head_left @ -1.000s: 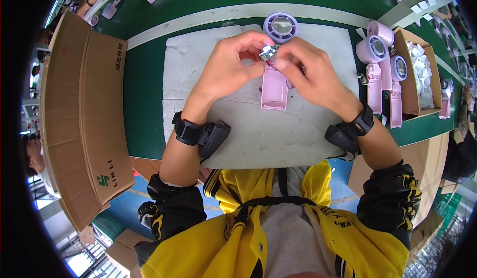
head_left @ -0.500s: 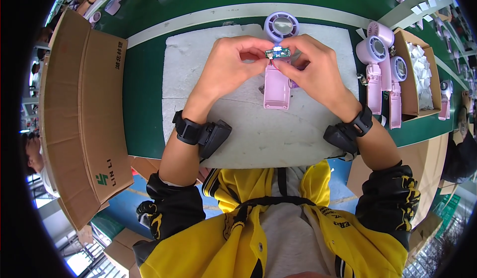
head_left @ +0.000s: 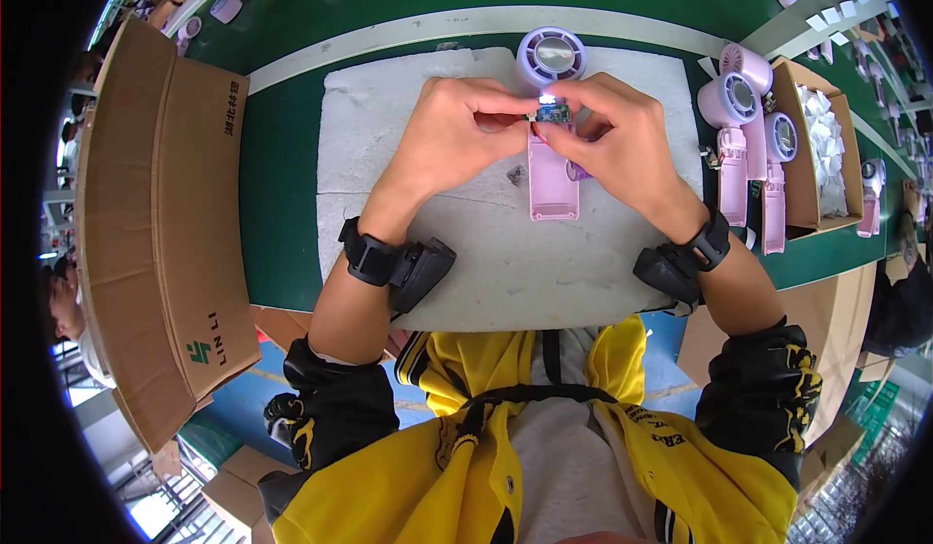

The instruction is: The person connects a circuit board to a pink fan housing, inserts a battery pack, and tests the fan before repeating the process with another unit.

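Observation:
A small green circuit board (head_left: 554,112) with a bright spot of light at its upper edge is between my two hands. My left hand (head_left: 465,128) is closed in a pinch at its left end, where thin red and black wires show. My right hand (head_left: 622,136) pinches its right end. Beneath the hands lies a handheld fan with a round lilac head (head_left: 551,55) and an open pink handle shell (head_left: 554,194). The shell's upper part and the run of the wires are partly hidden by my fingers.
A grey-white foam mat (head_left: 428,252) covers the work area. To the right are several pink and lilac fans (head_left: 729,102) and a carton (head_left: 850,170) of white pieces. A tall cardboard box (head_left: 204,233) stands at the left. A pale rail (head_left: 418,34) crosses the green table behind.
The circuit board has shifted slightly right and tilted between my fingers. The pink handle shell has swung a little to the right and nearer, uncovering a small dark scrap on the mat.

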`<state>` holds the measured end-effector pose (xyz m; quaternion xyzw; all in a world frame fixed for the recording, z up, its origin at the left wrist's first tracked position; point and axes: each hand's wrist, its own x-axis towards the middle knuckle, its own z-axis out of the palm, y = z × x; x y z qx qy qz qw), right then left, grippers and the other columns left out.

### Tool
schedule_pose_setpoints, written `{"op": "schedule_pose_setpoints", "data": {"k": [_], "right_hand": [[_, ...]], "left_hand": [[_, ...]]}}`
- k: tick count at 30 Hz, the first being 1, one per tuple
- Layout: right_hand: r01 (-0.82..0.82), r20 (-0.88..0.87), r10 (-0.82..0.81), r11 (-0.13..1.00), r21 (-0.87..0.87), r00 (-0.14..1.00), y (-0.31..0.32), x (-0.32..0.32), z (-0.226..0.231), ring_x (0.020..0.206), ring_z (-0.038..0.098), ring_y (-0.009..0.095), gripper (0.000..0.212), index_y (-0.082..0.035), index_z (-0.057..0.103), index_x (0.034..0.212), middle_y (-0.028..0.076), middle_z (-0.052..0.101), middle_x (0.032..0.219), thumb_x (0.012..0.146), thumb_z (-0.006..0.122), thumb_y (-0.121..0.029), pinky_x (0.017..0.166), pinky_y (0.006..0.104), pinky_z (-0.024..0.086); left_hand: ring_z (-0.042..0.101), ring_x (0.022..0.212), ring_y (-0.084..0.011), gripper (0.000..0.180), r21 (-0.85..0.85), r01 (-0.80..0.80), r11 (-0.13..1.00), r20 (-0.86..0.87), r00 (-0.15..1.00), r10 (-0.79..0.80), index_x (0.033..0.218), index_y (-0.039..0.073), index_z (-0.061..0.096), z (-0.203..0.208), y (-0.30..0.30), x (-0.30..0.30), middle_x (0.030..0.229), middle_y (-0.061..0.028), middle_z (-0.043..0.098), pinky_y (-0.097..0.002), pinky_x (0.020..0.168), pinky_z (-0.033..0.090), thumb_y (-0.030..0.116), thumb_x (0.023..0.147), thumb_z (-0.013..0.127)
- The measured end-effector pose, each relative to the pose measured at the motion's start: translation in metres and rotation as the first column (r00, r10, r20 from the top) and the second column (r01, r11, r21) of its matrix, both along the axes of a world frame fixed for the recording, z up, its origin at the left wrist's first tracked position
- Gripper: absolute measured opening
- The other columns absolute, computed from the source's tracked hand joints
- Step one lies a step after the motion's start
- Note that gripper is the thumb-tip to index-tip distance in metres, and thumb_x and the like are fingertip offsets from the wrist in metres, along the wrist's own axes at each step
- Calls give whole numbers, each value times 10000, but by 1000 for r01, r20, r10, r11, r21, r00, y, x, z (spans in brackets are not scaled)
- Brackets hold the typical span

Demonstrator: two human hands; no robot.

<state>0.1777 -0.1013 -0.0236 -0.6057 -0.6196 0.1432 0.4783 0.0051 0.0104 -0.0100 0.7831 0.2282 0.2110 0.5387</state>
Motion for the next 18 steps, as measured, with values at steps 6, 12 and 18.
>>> {"op": "schedule_pose_setpoints", "data": {"k": [6, 12, 18], "right_hand": [[7, 7, -7, 1000, -3, 1000, -1, -2, 2, 540, 627, 98, 324, -16, 706, 1009, 52, 643, 825, 708, 815, -68, 475, 222, 457], [34, -3, -34, 999, -30, 999, -2, -3, 2, 537, 619, 86, 318, -19, 706, 1009, 43, 642, 804, 713, 812, -69, 468, 219, 448], [29, -36, -30, 999, -46, 999, 0, -3, 1, 535, 614, 74, 287, -19, 688, 1011, 36, 629, 783, 746, 792, -55, 457, 218, 439]], "left_hand": [[594, 703, -101, 269, 79, 8, 997, -44, 999, -5, 1023, 1, 733, 2, -1, 0, 835, -72, 678, -239, 632, 476, -40, 764, 672], [634, 637, -129, 221, 139, -17, 990, -29, 999, 21, 958, 31, 749, 2, -1, 1, 772, -88, 698, -247, 577, 490, 20, 739, 721], [639, 678, -152, 267, -37, 7, 999, -1, 1000, -7, 1010, 26, 701, -7, 0, 2, 816, -86, 678, -272, 624, 505, 29, 743, 705]]}}
